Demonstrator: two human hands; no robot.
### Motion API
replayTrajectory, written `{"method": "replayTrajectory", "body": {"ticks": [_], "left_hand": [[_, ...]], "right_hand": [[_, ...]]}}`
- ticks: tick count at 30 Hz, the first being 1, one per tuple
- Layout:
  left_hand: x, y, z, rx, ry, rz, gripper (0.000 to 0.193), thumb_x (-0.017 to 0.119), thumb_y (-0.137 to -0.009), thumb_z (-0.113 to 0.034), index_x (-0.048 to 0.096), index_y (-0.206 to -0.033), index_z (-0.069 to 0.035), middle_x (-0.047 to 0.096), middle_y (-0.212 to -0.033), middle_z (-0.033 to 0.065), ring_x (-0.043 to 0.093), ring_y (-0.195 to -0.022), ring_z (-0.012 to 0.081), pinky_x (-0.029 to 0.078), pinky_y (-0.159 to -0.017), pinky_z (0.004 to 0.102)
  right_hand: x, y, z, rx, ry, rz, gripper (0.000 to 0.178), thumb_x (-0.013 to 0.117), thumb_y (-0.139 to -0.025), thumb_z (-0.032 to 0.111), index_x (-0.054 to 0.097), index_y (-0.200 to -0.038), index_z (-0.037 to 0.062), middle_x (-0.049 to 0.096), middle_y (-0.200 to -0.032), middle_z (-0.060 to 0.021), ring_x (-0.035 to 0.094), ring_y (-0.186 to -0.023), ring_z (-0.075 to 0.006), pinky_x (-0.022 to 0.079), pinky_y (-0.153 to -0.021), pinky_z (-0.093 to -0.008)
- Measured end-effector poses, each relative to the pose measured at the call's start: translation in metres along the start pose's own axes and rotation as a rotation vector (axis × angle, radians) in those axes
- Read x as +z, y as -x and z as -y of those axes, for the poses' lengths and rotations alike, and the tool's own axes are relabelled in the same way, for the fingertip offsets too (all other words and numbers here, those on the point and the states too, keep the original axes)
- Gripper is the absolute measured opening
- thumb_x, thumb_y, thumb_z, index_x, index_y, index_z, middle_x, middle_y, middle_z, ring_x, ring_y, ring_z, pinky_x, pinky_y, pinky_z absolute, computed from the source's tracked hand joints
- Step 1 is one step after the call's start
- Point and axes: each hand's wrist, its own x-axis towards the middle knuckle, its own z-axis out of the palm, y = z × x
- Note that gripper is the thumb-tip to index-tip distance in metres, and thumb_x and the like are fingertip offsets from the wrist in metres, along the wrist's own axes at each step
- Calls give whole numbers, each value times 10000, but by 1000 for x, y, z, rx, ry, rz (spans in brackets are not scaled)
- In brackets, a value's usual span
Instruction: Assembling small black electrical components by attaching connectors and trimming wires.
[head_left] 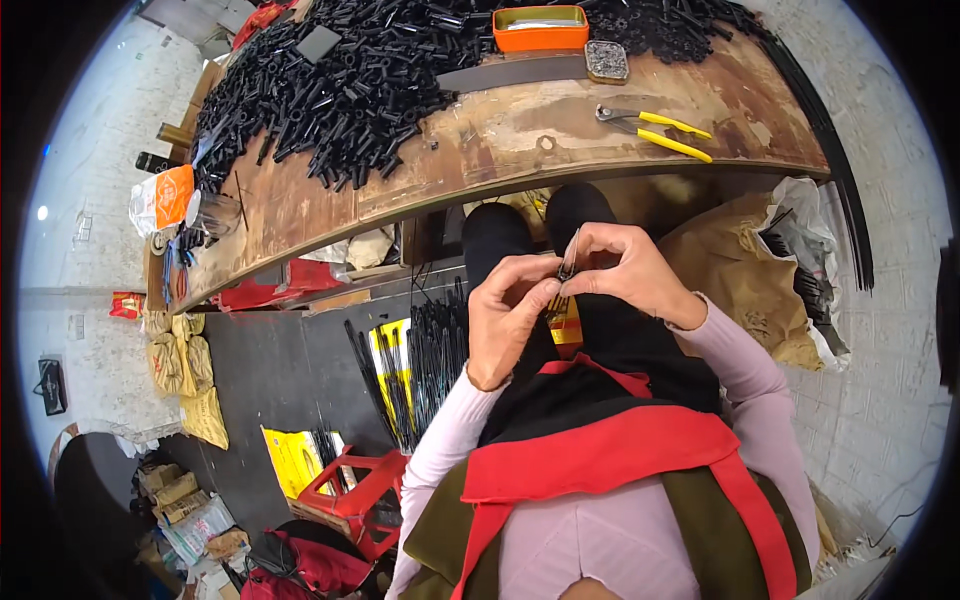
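Left hand [513, 308] and right hand [630, 268] pinch a slim dark piece [568, 266], its long axis toward the wooden table's [490, 135] near edge.

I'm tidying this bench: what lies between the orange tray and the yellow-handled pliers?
In the head view, the grey strip's end and a filled square container, then bare tabletop.

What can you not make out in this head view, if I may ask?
Small dark item: head view, mostly hidden by the bare left hand and bare right hand.
Tiny grey bits in the small square box: head view, too small to tell apart.
Dark-red and black fabric bundle: head view, cut off by the lower edge.
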Motion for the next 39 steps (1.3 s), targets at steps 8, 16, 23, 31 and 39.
{"method": "replayTrajectory", "body": {"ticks": [8,16,23,31,39], "left_hand": [[-15,-31,-30,-200,86,261,175,729,-861,-53,624,-985,12,588,-942,10,593,-894,88,492,-801,235],[14,-18,-14,94,-65,-11,155,718,-856,-23,580,-920,11,557,-976,47,581,-890,119,495,-784,245],[-12,-34,-16,-9,231,351,207,737,-874,-149,568,-904,-33,592,-914,37,576,-831,108,483,-766,250],[-6,-38,-12,-178,549,531,297,742,-868,-272,525,-871,-70,573,-890,50,622,-775,152,534,-716,290],[-8,-44,-14,-129,521,518,320,712,-888,-316,520,-866,-61,564,-903,55,625,-793,167,543,-710,298]], "right_hand": [[-6,-12,-4,-39,-341,116,247,794,-741,-19,570,-807,61,572,-892,5,564,-840,-88,457,-763,-254],[1,-2,1,-168,-288,-122,279,780,-730,-80,550,-815,54,536,-909,-39,549,-837,-118,448,-758,-247],[-7,-3,4,-56,-427,203,252,785,-736,-68,585,-842,43,610,-881,-63,589,-836,-128,480,-764,-272],[-21,-18,9,28,-540,434,263,818,-717,-30,590,-828,41,636,-853,-78,623,-814,-158,511,-726,-288],[-19,-16,19,10,-467,343,252,825,-702,-40,624,-840,25,642,-849,-89,628,-797,-177,512,-727,-297]]}}
